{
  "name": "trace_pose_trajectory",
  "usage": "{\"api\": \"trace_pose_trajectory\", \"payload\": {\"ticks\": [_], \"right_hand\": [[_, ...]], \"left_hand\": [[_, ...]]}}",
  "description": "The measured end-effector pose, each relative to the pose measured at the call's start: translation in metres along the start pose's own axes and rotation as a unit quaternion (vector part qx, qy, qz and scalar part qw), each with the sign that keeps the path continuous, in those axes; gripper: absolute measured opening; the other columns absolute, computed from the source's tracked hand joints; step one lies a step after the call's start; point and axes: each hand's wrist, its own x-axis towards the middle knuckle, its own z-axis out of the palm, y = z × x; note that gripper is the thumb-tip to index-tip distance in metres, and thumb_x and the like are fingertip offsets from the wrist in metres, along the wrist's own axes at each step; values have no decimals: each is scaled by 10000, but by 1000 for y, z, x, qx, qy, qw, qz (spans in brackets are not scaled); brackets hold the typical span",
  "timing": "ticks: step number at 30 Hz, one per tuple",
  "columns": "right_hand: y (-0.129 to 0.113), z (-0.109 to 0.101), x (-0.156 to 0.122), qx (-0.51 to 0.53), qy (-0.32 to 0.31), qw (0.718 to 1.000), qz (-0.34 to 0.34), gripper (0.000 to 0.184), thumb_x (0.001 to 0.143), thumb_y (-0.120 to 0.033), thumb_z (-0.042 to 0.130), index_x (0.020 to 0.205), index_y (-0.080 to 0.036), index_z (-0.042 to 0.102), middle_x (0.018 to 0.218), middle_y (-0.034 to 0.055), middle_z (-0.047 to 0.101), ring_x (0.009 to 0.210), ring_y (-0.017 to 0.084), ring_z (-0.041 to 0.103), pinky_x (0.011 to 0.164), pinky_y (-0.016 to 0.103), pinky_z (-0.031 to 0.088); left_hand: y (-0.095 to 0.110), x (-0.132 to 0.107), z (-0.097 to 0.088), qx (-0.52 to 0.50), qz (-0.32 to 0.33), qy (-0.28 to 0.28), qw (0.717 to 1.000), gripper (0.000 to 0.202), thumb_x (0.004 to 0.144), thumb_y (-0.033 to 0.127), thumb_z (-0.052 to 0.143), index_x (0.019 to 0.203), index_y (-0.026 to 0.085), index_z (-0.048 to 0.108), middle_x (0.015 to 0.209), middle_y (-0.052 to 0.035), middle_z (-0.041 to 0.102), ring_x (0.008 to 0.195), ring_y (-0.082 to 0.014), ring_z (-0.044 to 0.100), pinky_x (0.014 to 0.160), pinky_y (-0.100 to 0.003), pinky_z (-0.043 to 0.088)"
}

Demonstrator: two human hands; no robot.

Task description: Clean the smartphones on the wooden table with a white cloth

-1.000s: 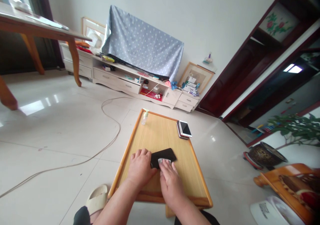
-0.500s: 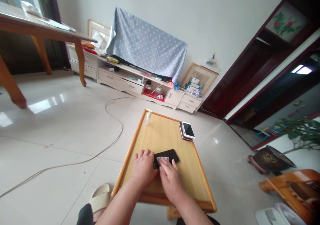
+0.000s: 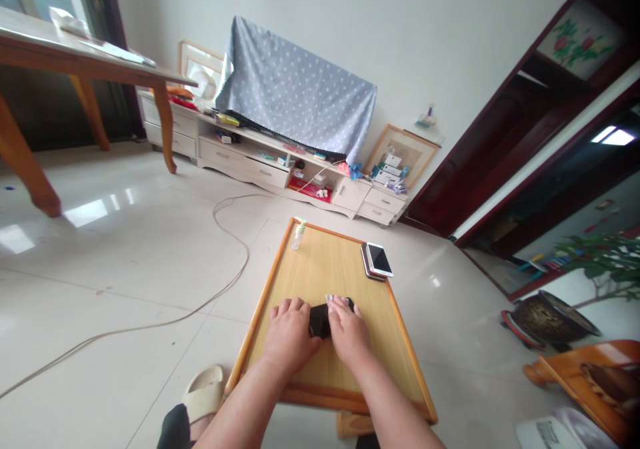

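Note:
A black phone lies on the low wooden table in front of me. My left hand rests palm down on its near left end, fingers flat and together. My right hand covers the phone's far end and presses a small white wipe against it; only the wipe's tip shows beyond my fingertips. Most of the phone is hidden under both hands.
Two stacked phones lie at the table's far right edge and a small pump bottle stands at its far left corner. A white cable snakes across the tiled floor. A slipper lies beside my knee. A plant pot stands right.
My right hand has slid away from me along the black phone with the wipe, covering its far end. The left hand has stayed put. The camera has shifted slightly.

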Motion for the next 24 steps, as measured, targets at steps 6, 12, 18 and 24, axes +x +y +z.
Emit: {"api": "trace_pose_trajectory", "payload": {"ticks": [6, 12, 18, 24], "right_hand": [[10, 2, -14, -38, 19, 999, 7, 452, 1038, -298, 364, 1398, -165, 605, 1477, 156, 529, 1424, 311, 441, 1192, 600, 287], [9, 0, -41, -14, 1, 999, -53, 441, 1031, -258, 375, 1418, -220, 586, 1481, 104, 537, 1419, 278, 452, 1196, 578, 309], [16, -2, -45, -39, 30, 999, -21, 448, 999, -215, 404, 1395, -159, 608, 1477, 144, 530, 1413, 322, 454, 1181, 600, 336], [6, -1, -55, -19, 15, 996, -91, 473, 989, -162, 414, 1429, -227, 575, 1462, 98, 559, 1391, 282, 490, 1160, 557, 396]], "left_hand": [[-1, 2, 1, 8, -6, -1, 1000, 404, 692, 395, 729, 1053, 238, 635, 1160, -91, 625, 1142, -313, 523, 962, -431, 363], [-1, 1, 2, 13, 0, 2, 1000, 437, 704, 401, 723, 1096, 232, 629, 1173, -98, 622, 1148, -314, 520, 970, -430, 353], [0, 2, 2, 15, 6, 7, 1000, 415, 707, 412, 719, 1073, 235, 636, 1153, -94, 622, 1133, -316, 519, 956, -429, 349], [-1, 3, 7, 12, 13, 22, 1000, 404, 696, 397, 726, 1047, 221, 634, 1134, -99, 627, 1120, -326, 522, 942, -435, 345]]}}
